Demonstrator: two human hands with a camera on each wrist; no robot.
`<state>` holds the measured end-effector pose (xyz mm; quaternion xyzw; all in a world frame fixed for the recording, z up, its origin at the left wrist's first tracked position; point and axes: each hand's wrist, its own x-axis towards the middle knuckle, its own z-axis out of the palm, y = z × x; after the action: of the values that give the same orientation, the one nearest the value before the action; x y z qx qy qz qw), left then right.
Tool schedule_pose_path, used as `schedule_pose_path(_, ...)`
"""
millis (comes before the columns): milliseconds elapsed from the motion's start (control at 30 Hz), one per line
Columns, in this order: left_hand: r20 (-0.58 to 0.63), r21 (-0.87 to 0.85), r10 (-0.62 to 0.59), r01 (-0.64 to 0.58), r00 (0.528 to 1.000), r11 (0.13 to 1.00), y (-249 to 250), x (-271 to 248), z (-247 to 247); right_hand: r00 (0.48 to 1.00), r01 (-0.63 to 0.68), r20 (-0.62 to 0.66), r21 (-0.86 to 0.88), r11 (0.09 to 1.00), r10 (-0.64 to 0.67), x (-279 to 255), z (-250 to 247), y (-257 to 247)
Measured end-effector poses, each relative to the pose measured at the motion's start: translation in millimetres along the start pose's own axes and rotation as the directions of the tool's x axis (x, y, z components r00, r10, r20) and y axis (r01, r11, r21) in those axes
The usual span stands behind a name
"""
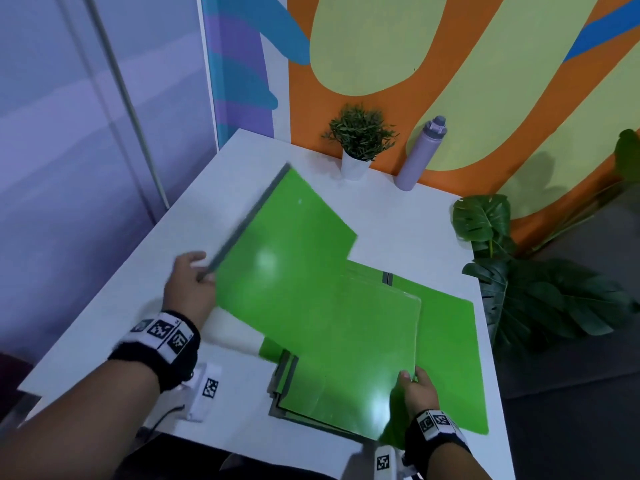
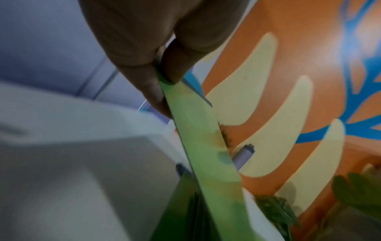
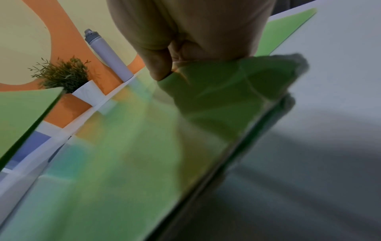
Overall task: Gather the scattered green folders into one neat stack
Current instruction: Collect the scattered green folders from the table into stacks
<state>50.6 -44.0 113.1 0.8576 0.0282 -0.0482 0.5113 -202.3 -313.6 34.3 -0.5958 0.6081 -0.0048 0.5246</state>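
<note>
Several glossy green folders lie overlapping on the white table (image 1: 114,299). My left hand (image 1: 202,271) pinches the near end of the grey spine of one green folder (image 1: 287,237), which is tilted up off the table; thumb and fingers (image 2: 164,65) clamp its edge (image 2: 206,146). My right hand (image 1: 410,377) pinches the near right corner of another green folder (image 1: 367,344) that lies on top of a stack (image 1: 282,386) with grey spines showing. In the right wrist view the thumb (image 3: 158,65) presses on that folder (image 3: 144,163). One more folder (image 1: 450,348) sticks out to the right underneath.
A small potted plant (image 1: 358,143) and a lilac bottle (image 1: 420,154) stand at the table's far edge against the painted wall. Large dark leaves (image 1: 512,278) hang beside the right edge. A white tagged strap (image 1: 207,389) lies near the front edge.
</note>
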Motion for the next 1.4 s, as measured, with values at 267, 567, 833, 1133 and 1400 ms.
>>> schedule_pose_path(267, 0.568, 0.474, -0.256, -0.056, 0.782, 0.879, -89.7, -52.0, 55.5, 0.991, 0.015, 0.128, 0.073, 0.997, -0.024, -18.5, 32.2, -12.1)
schedule_pose_path(567, 0.621, 0.186, -0.392, 0.358, 0.679, 0.915, -72.8, -32.6, 49.4, 0.96, 0.108, 0.227, 0.229, 0.967, -0.161, -15.3, 30.5, -45.0)
schedule_pose_path(833, 0.437, 0.228, -0.196, 0.103, 0.878, 0.968, -65.3, -18.2, 46.8, 0.998, 0.05, 0.017, 0.128, 0.991, -0.052, 1.7, 40.2, -20.0)
schedule_pose_path(1133, 0.301, 0.252, -0.539, 0.48, 0.786, 0.84, -107.4, -11.8, 49.6, 0.988, -0.138, -0.032, -0.637, 0.758, 0.153, -2.0, 14.0, -1.7)
schedule_pose_path(1400, 0.339, 0.333, -0.586, 0.489, 0.736, 0.806, -118.0, -12.8, 48.0, 0.991, -0.126, -0.017, -0.461, 0.878, 0.133, 10.1, 17.0, -5.7)
